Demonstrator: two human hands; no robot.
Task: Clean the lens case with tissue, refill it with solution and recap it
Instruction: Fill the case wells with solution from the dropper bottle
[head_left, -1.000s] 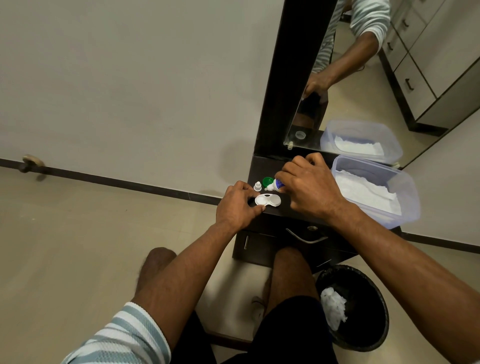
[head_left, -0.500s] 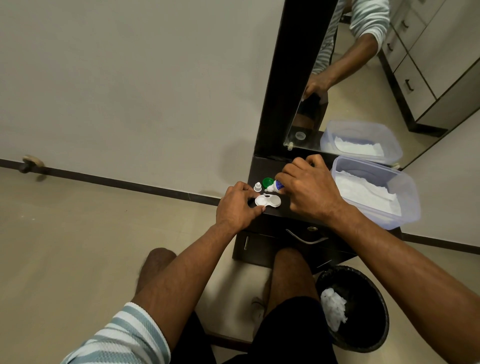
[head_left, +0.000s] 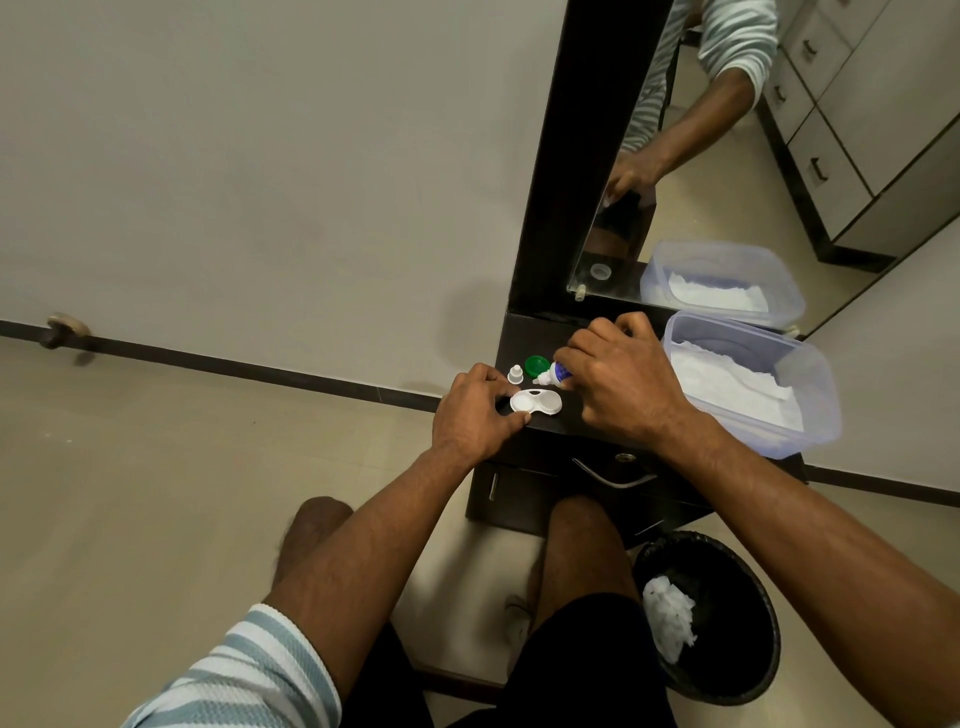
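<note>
A white two-well lens case (head_left: 537, 401) lies uncapped on the dark cabinet top (head_left: 524, 338). My left hand (head_left: 475, 410) pinches its left end and holds it down. My right hand (head_left: 621, 387) grips a small solution bottle (head_left: 554, 375) with a blue label, tilted so its white nozzle points down-left just above the case. A green cap (head_left: 536, 365) and a small white cap (head_left: 515, 374) rest on the cabinet top just behind the case.
A clear plastic box with white tissues (head_left: 748, 384) stands right of my right hand. A mirror (head_left: 727, 156) rises behind the cabinet. A black bin (head_left: 711, 623) holding crumpled tissue sits on the floor at the lower right. Drawer handles face my knees.
Almost nothing differs; my right hand has held the bottle tilted over the case with only a slight shift, and my left hand has stayed on the case.
</note>
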